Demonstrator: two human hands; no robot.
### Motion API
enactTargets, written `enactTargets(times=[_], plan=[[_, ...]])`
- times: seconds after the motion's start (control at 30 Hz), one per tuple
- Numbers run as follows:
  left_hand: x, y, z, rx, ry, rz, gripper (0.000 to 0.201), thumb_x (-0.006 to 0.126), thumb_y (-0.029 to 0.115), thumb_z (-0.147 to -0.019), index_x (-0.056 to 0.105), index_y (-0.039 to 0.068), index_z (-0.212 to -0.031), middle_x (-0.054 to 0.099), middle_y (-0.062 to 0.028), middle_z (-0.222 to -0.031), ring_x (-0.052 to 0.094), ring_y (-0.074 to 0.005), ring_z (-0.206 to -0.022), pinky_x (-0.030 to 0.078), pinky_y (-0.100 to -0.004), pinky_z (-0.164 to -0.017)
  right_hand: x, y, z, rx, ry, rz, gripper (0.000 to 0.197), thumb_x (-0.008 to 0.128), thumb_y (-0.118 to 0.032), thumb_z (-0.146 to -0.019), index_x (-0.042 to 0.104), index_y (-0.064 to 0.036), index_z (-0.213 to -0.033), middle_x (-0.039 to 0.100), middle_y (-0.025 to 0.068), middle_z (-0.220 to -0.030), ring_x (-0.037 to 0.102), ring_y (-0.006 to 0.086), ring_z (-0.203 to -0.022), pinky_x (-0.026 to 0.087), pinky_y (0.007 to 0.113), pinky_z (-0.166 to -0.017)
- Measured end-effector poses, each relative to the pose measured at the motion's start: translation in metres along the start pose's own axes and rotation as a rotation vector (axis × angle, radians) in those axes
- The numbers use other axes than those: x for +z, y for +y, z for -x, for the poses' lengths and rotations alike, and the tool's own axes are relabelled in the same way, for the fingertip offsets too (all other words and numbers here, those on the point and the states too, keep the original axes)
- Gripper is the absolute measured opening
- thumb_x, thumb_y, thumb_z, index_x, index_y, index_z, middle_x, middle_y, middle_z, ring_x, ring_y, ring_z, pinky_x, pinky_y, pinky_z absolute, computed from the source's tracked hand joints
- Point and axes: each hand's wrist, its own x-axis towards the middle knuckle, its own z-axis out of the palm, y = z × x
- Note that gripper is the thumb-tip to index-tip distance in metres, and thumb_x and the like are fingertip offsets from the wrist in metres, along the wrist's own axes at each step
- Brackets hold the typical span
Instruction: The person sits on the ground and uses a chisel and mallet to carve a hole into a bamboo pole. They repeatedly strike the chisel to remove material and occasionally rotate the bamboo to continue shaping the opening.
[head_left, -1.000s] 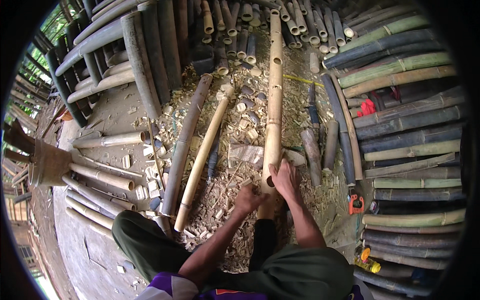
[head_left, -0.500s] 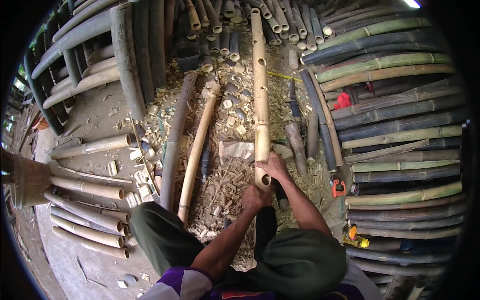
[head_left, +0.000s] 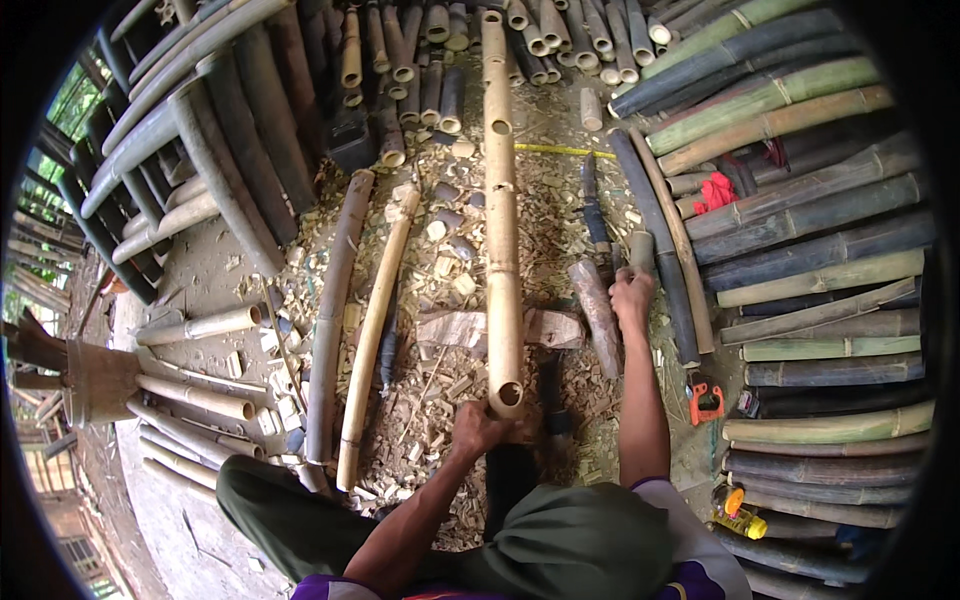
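A long pale bamboo pole [head_left: 502,240] with holes cut along its upper side runs straight away from me. It lies across a rough wooden block [head_left: 556,330]. My left hand [head_left: 482,428] is closed round the near end of the pole, just below its nearest hole; the fingers underneath are partly hidden. Out to the right, my right hand [head_left: 632,298] is closed on a short greyish bamboo piece [head_left: 641,252], whose upper end sticks out beyond the fingers. Beside that hand lies a thick short log [head_left: 595,318], and a dark-handled tool [head_left: 594,205] is just beyond.
Wood chips [head_left: 440,380] cover the ground. Two poles, one brown [head_left: 338,310] and one pale [head_left: 376,345], lie to the left. Stacked bamboo [head_left: 820,350] lines the right, near an orange tool [head_left: 706,402] and a yellow-capped bottle [head_left: 740,520]. Cut bamboo tubes [head_left: 540,40] fill the far end.
My right hand has left the pole and reached out right to the short bamboo piece. My left hand stays at the pole's near end. The view has shifted slightly.
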Motion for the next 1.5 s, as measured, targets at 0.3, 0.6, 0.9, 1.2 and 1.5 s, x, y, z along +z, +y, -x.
enactTargets(times=[0.3, 0.6, 0.9, 1.2, 1.5], plan=[[-0.013, 0.001, 0.008, -0.007, 0.027, -0.046, 0.041, 0.087, 0.028, -0.073, 0.075, -0.001, -0.099, 0.076, -0.0127, -0.087, 0.073, -0.0169, -0.078, 0.058, -0.0337, -0.073, 0.034, 0.023, -0.031, -0.053, -0.133, 0.601, 0.027, 0.071, -0.021, -0.082, 0.069, -0.0011, -0.1, 0.072, 0.0221, -0.102, 0.069, 0.0405, -0.099, 0.056, 0.047, -0.087], [-0.007, 0.015, 0.008, -0.036, -0.037, -0.09, 0.043, 0.085, 0.026, -0.075, 0.074, -0.003, -0.105, 0.076, -0.014, -0.092, 0.073, -0.0175, -0.081, 0.058, -0.0341, -0.076, -0.015, -0.009, -0.03, 0.163, -0.281, 0.332, 0.026, 0.066, -0.015, -0.091, 0.063, -0.002, -0.113, 0.073, 0.0194, -0.09, 0.074, 0.0273, -0.079, 0.059, 0.039, -0.064], [-0.011, 0.011, 0.007, -0.014, -0.015, -0.106, 0.046, 0.086, 0.031, -0.074, 0.074, -0.002, -0.103, 0.076, -0.0142, -0.09, 0.073, -0.0183, -0.079, 0.057, -0.034, -0.075, -0.066, -0.054, 0.056, 0.467, -0.59, -1.179, 0.009, 0.058, -0.015, -0.099, 0.055, -0.007, -0.1, 0.069, 0.0156, -0.086, 0.067, 0.0195, -0.069, 0.057, 0.038, -0.055], [-0.043, 0.026, -0.008, 0.167, 0.222, -0.415, 0.039, 0.075, 0.044, -0.084, 0.076, 0.005, -0.086, 0.069, -0.018, -0.071, 0.07, -0.029, -0.067, 0.055, -0.0439, -0.063, -0.047, -0.038, 0.146, 0.172, -0.6, -0.777, 0.034, 0.049, -0.015, -0.095, 0.057, -0.0006, -0.125, 0.063, 0.0097, -0.079, 0.058, 0.0125, -0.056, 0.048, 0.027, -0.047], [-0.068, 0.105, -0.113, 1.436, -0.217, -1.182, 0.049, 0.063, 0.038, -0.088, 0.062, 0.02, -0.133, 0.058, -0.0057, -0.139, 0.044, -0.0261, -0.138, 0.026, -0.0477, -0.121, -0.055, -0.06, 0.142, 0.252, -0.762, -0.653, 0.035, 0.054, -0.026, -0.103, 0.064, 0.0031, -0.119, 0.062, 0.0041, -0.074, 0.054, 0.0081, -0.063, 0.042, 0.023, -0.055]])
